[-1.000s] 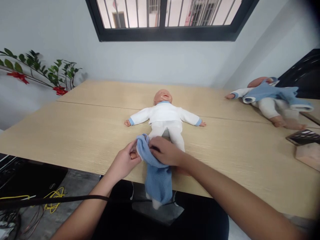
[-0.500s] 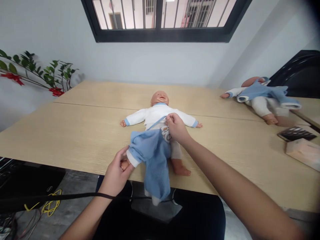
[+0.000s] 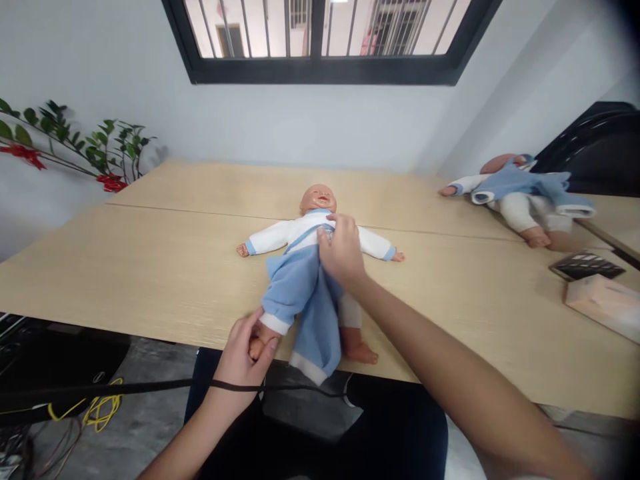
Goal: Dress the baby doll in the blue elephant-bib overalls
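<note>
A baby doll (image 3: 318, 200) lies on its back on the table, arms spread, in a white top with blue cuffs and collar. Blue overalls (image 3: 295, 273) with white cuffs cover the doll's leg on the left of the view; their other leg hangs loose over the table's front edge. My left hand (image 3: 247, 350) is closed round the doll's foot, just below the white cuff. Over the doll's chest, my right hand (image 3: 343, 250) grips the upper part of the overalls. The doll's other leg (image 3: 356, 333), in white, lies outside the blue cloth, its foot bare.
Another doll (image 3: 525, 193) in blue and white lies at the right back of the table (image 3: 175, 267). A pale box (image 3: 603, 303) and a dark patterned object (image 3: 586, 265) are at the right. A black cable (image 3: 150, 387) crosses over my left wrist. A plant (image 3: 100, 150) stands at the left.
My right hand has pulled the overalls up from the doll's waist to its chest. The foot in my left hand now shows further out of the cuff, and the loose trouser leg has risen.
</note>
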Available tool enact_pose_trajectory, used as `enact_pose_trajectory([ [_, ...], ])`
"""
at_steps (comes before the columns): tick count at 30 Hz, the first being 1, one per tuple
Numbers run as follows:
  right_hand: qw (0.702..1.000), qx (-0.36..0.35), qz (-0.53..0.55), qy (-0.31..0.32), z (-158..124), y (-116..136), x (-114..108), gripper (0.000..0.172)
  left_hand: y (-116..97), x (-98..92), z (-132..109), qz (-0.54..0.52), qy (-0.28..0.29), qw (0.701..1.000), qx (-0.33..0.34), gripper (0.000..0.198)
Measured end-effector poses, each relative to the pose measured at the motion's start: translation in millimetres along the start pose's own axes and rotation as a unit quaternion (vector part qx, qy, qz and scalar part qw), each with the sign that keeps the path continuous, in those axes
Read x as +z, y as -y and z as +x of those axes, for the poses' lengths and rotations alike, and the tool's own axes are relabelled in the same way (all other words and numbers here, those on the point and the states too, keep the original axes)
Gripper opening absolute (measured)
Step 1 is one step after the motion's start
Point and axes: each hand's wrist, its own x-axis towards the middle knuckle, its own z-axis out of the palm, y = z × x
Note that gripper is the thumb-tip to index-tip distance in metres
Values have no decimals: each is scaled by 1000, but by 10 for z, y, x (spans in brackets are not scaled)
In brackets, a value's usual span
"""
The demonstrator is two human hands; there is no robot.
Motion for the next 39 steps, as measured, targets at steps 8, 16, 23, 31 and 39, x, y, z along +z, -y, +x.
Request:
enact_pose_trajectory([
  [8,974,-157,-53,155,-1369,425,-593,36,-26,-57,0,-17,50,998,-32,34],
  [16,989,70,-45,125,-658,-302,-284,34,-186,-290,204,104,114,987,42,33],
  [23,971,-36,132,197,-789,2,-430,17,-761,-276,1140,162,62,940,292,58],
  [31,945,103,236,201,-901,-47,-606,18,-876,-9,1618,203,255,900,289,34],
  [39,932,120,149,307,-663,-15,-990,29,-661,-31,1395,137,131,918,349,38],
])
